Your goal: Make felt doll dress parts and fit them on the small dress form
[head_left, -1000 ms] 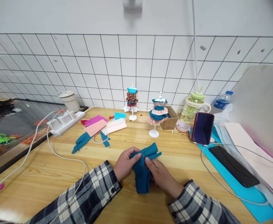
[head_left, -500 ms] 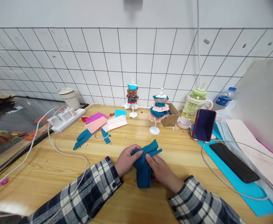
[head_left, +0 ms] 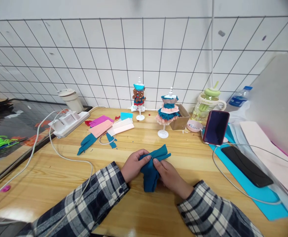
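Observation:
A folded strip of teal crepe paper (head_left: 150,179) is held between my two hands above the middle of the wooden table (head_left: 124,210). My left hand (head_left: 133,164) pinches its upper left part, thumb on top. My right hand (head_left: 171,176) is closed on its right side, with the thumb close to the left thumb. A thin, needle-like sliver shows between the thumbs, too small to make out. Two ends of the paper stick out to the upper right, while the wider part hangs down. Fingers of the right hand are partly hidden behind the paper.
Two small dress forms (head_left: 163,133) in paper dresses stand ahead. Folded paper pieces (head_left: 101,128) and a power strip (head_left: 71,125) lie left, with a cable crossing near my left sleeve. A phone (head_left: 216,127), a bottle, a black case (head_left: 247,166) and paper sheets are at right.
The view has tilted slightly. My thumbs stay close together at the paper, whose hanging part has shifted a little. Another person's hand at the far left has left the view, showing bright green strands.

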